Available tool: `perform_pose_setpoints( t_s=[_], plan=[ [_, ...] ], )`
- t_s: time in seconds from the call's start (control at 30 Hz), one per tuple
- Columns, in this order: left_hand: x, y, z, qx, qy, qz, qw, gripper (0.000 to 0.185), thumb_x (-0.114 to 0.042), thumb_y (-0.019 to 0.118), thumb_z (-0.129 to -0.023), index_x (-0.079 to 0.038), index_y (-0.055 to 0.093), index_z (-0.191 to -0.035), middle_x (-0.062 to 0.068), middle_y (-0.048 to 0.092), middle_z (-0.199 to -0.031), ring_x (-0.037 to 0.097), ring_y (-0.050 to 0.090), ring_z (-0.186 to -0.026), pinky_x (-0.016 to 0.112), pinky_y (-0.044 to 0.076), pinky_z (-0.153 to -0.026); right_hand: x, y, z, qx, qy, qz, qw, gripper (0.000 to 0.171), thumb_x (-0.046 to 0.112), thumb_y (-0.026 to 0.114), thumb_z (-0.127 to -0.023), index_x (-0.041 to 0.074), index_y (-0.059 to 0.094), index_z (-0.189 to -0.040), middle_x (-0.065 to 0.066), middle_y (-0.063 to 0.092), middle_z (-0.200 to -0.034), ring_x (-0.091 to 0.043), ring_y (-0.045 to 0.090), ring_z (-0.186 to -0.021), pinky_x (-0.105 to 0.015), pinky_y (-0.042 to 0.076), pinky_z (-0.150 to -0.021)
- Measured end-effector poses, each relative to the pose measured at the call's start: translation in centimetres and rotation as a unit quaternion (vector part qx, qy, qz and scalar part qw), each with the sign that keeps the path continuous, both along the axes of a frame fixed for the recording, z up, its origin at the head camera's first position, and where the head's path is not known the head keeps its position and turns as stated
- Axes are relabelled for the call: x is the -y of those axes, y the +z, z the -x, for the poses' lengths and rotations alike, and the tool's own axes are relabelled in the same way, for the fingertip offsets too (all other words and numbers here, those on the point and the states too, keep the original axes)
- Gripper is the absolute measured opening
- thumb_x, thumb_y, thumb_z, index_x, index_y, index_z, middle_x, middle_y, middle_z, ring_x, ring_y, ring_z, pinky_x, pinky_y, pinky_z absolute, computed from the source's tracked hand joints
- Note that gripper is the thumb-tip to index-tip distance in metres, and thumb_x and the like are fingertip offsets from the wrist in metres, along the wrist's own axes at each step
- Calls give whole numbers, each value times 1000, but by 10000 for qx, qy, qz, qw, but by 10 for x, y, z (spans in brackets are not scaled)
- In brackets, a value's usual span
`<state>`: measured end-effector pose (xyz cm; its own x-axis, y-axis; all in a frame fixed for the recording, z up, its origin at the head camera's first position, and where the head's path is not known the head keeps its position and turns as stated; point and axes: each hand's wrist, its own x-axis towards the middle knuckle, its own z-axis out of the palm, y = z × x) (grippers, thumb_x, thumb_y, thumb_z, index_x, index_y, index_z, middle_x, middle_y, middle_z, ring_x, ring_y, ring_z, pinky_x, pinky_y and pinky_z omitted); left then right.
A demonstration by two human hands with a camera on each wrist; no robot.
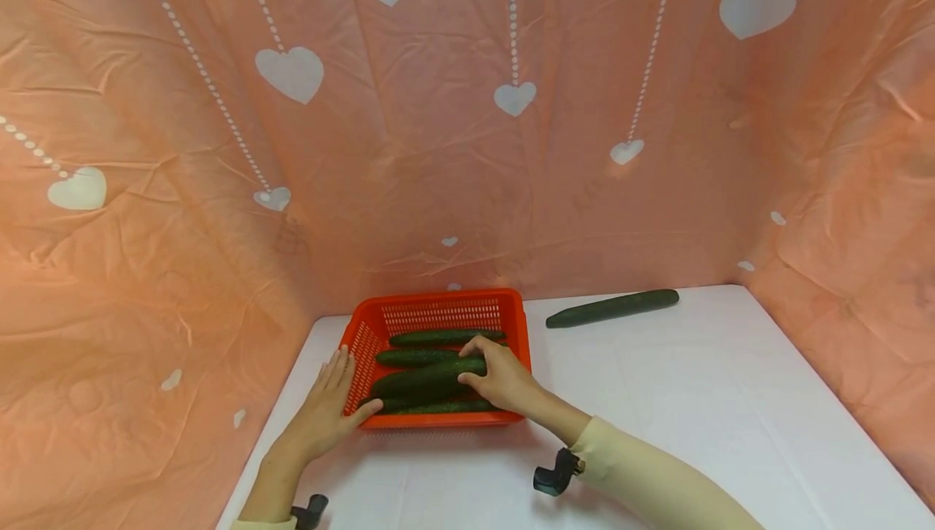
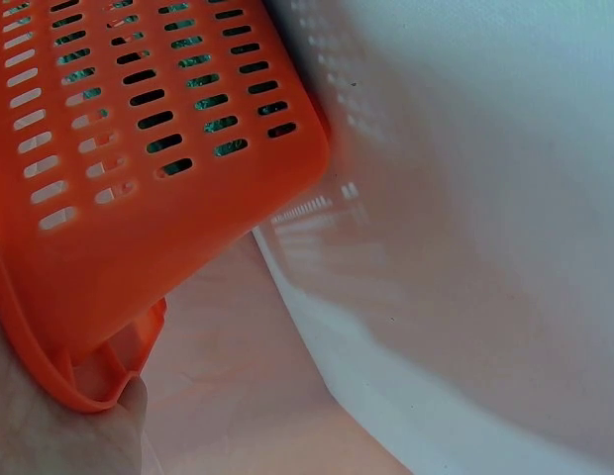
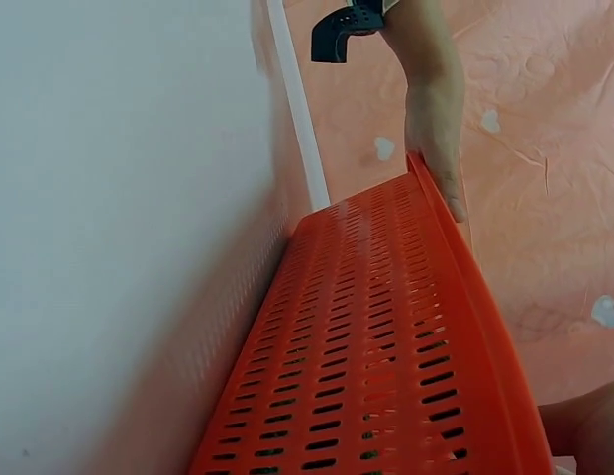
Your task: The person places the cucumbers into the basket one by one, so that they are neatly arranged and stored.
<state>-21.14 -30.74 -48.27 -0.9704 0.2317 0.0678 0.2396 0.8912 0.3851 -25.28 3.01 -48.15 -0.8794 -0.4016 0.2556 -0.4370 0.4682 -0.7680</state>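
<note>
Right hand [image 1: 504, 380] fingers grasp the top cucumber [image 1: 427, 380]; left hand [image 1: 325, 408], released, steadies the basket [image 1: 514, 327], which could tip toward 9 o'clock

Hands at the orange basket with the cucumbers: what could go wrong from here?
1. The basket sits near the table's left edge, and the left hand only rests flat against its side. A push from the right might slide it toward that edge.
2. The right hand grips the top cucumber, which lies across others. It may roll off the pile when let go.
3. The lone cucumber lies loose near the back of the table and could roll if bumped.
</note>
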Motion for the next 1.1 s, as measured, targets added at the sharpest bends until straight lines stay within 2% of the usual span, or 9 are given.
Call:
perform_pose_setpoints(
  t_s=[0.17,0.33,0.47,0.67,0.9,1.1],
  plan=[
    [0,0,0,27,-1,-7,10000,108,-60,66,-101,10,17,-167,27,2,-178,47,-1,-164,65,6,-131,0,-1,2,-13,92,-60,9999,32,16,82,-97,6,68,-124,-10,76,-120,-34,71,-115,-54,58,-99],
    [-1,0,0,70,28,-31,10000,108,-61,65,-101,9,17,-167,26,1,-178,48,-3,-164,65,4,-131,-7,4,4,32,117,268,9996,28,11,78,-100,5,67,-125,-12,76,-114,-32,73,-111,-56,58,-98],
    [-1,0,0,28,37,6,10000,108,-61,65,-101,9,17,-167,26,2,-178,49,-2,-164,67,6,-130,-19,11,9,-48,-55,541,9985,27,8,76,-100,5,68,-125,-12,76,-112,-30,74,-109,-53,60,-96],
    [0,-1,0,31,46,-21,10000,109,-62,66,-101,8,16,-168,26,2,-178,49,-2,-163,68,7,-130,-46,17,18,-232,-174,796,9964,28,2,77,-98,1,68,-125,-18,75,-115,-31,75,-106,-52,60,-100],
    [0,-2,0,0,28,-29,10000,108,-61,66,-101,9,18,-167,27,3,-178,49,-1,-164,69,9,-129,-85,13,31,-740,-347,651,9945,32,2,79,-96,-3,68,-126,-16,76,-116,-34,73,-107,-53,60,-100],
    [0,-1,-1,31,29,-32,10000,107,-60,65,-102,9,17,-167,26,1,-178,48,-3,-164,66,5,-131,-119,7,42,-711,-603,393,9949,37,2,79,-96,-2,67,-131,-19,75,-121,-38,73,-110,-56,58,-102]
  ],
)
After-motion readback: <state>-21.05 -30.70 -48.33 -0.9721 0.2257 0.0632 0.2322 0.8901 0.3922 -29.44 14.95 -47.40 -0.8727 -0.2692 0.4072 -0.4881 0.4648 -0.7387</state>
